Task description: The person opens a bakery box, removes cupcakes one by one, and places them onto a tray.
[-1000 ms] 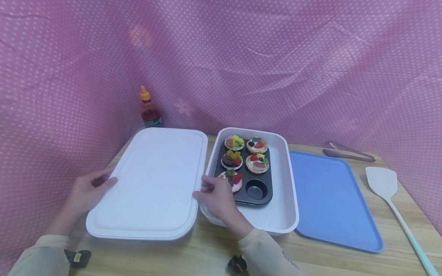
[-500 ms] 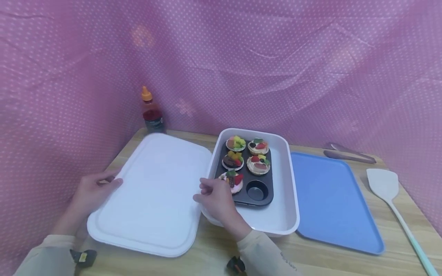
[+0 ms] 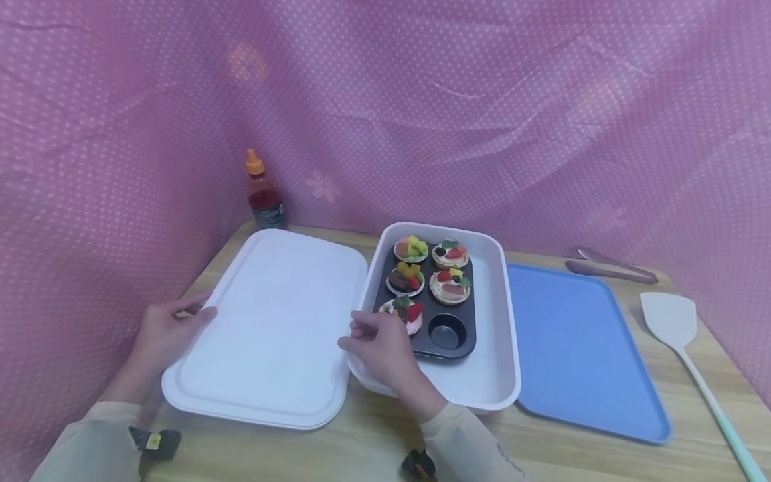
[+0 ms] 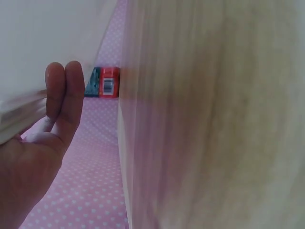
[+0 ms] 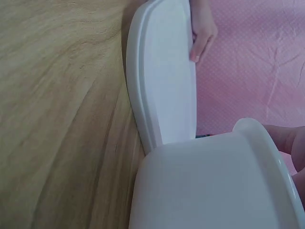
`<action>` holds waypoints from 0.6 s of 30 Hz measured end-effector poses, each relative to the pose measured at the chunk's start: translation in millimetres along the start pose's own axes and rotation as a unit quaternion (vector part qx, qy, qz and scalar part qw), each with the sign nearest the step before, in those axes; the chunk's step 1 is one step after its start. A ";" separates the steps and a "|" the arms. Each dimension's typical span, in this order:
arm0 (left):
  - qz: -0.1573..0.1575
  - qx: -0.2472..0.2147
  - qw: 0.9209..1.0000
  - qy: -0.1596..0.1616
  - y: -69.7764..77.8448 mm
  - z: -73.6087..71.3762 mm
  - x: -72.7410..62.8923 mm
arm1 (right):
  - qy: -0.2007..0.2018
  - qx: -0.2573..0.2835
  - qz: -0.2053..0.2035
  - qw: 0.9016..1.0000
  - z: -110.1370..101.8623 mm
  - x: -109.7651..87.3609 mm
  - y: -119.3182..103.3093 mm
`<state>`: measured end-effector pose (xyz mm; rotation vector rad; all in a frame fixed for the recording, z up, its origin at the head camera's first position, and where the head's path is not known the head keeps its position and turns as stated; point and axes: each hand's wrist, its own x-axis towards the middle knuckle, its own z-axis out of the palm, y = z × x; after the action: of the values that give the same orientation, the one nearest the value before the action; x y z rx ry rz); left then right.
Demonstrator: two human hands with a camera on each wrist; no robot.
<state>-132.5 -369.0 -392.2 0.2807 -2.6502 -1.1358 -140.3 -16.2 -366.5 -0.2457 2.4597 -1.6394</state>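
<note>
A white lid point(image 3: 271, 328) lies to the left of a deep white box point(image 3: 496, 335), its right edge close beside the box's wall. My left hand point(image 3: 159, 335) holds the lid's left edge; in the left wrist view its fingertips point(image 4: 74, 76) reach along the underside. Over the box's left rim hovers my right hand point(image 3: 385, 351), fingers loosely bent and apart from the lid. Inside the box sits a dark muffin tin point(image 3: 447, 331). Several fruit-topped tartlets point(image 3: 450, 286) fill its cups except the near right one, and my right hand partly covers the nearest tartlet.
A blue tray point(image 3: 584, 348) lies right of the box. Farther right are a white spatula point(image 3: 668, 318) with a green handle and brown tongs point(image 3: 611, 271). A sauce bottle point(image 3: 265, 197) with an orange cap stands behind the lid. Pink dotted cloth point(image 3: 421, 120) hangs around the table.
My right hand has let go of the lid's right edge and stays by the box rim. The lid has sunk and shifted slightly right, with my left hand following it.
</note>
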 end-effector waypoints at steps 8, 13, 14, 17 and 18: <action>-0.017 0.061 0.998 -0.025 -8.7 6.3 7.2 | -0.002 -0.009 -0.025 1.000 -19.8 -4.3 5.8; -0.050 0.077 0.993 -0.070 -12.3 4.5 8.2 | 0.012 -0.028 -0.018 0.999 -37.4 -8.7 9.0; -0.046 0.087 0.992 -0.076 -13.1 3.8 8.3 | 0.017 -0.029 -0.019 0.999 -40.6 -9.8 10.0; -0.036 0.111 0.989 -0.090 -14.6 2.0 8.4 | 0.037 -0.032 -0.019 0.999 -50.0 -13.5 13.8; -0.035 0.117 0.988 -0.094 -14.6 1.4 8.3 | 0.044 -0.031 -0.019 0.998 -52.8 -15.0 15.0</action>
<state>-139.6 -380.2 -402.5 0.3256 -2.9675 -0.9085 -138.8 40.3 -359.5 -0.2362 2.5886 -1.6251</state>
